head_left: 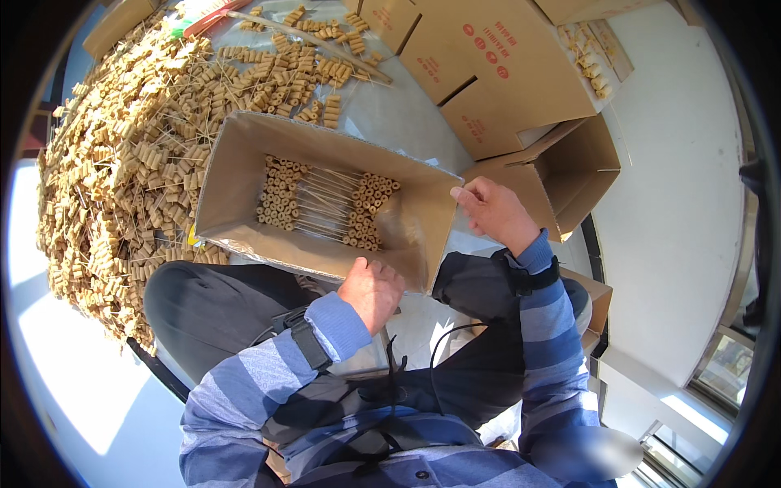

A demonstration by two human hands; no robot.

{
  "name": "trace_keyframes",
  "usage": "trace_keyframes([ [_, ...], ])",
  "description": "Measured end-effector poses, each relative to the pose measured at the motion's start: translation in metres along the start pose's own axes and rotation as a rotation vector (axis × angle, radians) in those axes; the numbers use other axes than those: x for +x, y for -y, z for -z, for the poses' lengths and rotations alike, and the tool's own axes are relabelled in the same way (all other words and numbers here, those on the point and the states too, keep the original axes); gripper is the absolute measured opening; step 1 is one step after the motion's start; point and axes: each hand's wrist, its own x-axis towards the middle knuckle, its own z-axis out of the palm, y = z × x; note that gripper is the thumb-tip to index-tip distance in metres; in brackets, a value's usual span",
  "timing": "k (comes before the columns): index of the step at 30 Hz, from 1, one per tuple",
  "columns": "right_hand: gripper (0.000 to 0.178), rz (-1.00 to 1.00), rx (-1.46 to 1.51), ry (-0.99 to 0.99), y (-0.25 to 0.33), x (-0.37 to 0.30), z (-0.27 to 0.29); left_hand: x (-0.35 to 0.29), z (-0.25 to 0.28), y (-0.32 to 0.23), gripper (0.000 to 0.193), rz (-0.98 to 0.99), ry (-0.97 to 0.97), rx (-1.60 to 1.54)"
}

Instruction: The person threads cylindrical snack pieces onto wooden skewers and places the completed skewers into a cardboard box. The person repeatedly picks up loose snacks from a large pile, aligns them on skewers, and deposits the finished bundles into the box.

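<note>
An open cardboard box (224,191) sits in front of my crossed legs, its inside lined with clear plastic film. Packed in it are skewered tan rolls (281,195), with the thin sticks (325,203) crossing the middle and the hollow roll ends standing at both sides. My left hand (373,291) is curled over the near rim of the box, fingertips on the inner side. At the right rim, near the far corner, my right hand (495,213) pinches the box edge between thumb and fingers.
A large heap of skewered rolls (122,187) covers the left side, with looser skewers (285,73) beyond the box. A wooden stick (313,39) lies across there. Flattened cardboard (488,73) and another open box (578,175) stand at the right, beside a white wall (675,179).
</note>
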Motion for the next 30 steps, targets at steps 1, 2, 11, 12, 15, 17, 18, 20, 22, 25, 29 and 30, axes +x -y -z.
trace_keyframes([
  [1, 0.027, -0.028, 0.007, 0.024, 0.001, -0.002, -0.004, 0.0, 0.001, 0.0, 0.012, -0.002, 0.041, -0.013],
  [2, 0.026, 0.053, -0.13, -0.064, 0.003, -0.003, -0.008, 0.001, 0.003, 0.0, 0.012, -0.009, 0.029, -0.015],
  [11, 0.021, 0.055, -0.252, -0.264, 0.001, 0.011, -0.008, 0.0, 0.009, 0.0, 0.013, -0.012, 0.04, -0.033],
  [12, 0.021, 0.038, -0.167, -0.242, 0.0, 0.015, -0.006, 0.0, 0.008, 0.0, 0.013, -0.014, 0.04, -0.035],
  [15, 0.022, -0.035, 0.244, -0.117, -0.002, 0.015, -0.002, 0.0, 0.008, 0.001, 0.013, -0.018, 0.031, -0.037],
  [17, 0.023, -0.077, 0.415, -0.019, -0.003, 0.01, 0.002, 0.001, 0.007, 0.002, 0.013, -0.016, 0.02, -0.052],
  [18, 0.022, -0.093, 0.426, 0.029, -0.004, 0.007, 0.003, 0.001, 0.007, 0.002, 0.013, -0.013, 0.017, -0.066],
  [20, 0.022, -0.083, 0.393, 0.078, -0.005, 0.006, 0.005, 0.002, 0.007, 0.002, 0.014, -0.01, 0.02, -0.081],
  [22, 0.021, -0.033, 0.314, 0.088, -0.005, 0.012, 0.006, 0.003, 0.008, 0.002, 0.014, -0.003, 0.05, -0.076],
  [25, 0.02, -0.039, 0.299, 0.1, -0.009, 0.02, 0.01, 0.003, 0.01, 0.002, 0.013, -0.009, 0.05, -0.068],
  [29, 0.019, 0.005, 0.309, 0.002, -0.015, 0.023, 0.002, 0.005, 0.013, 0.004, 0.015, -0.025, 0.035, -0.108],
  [30, 0.019, -0.009, 0.33, -0.002, -0.016, 0.024, -0.001, 0.005, 0.013, 0.005, 0.016, -0.028, 0.029, -0.129],
])
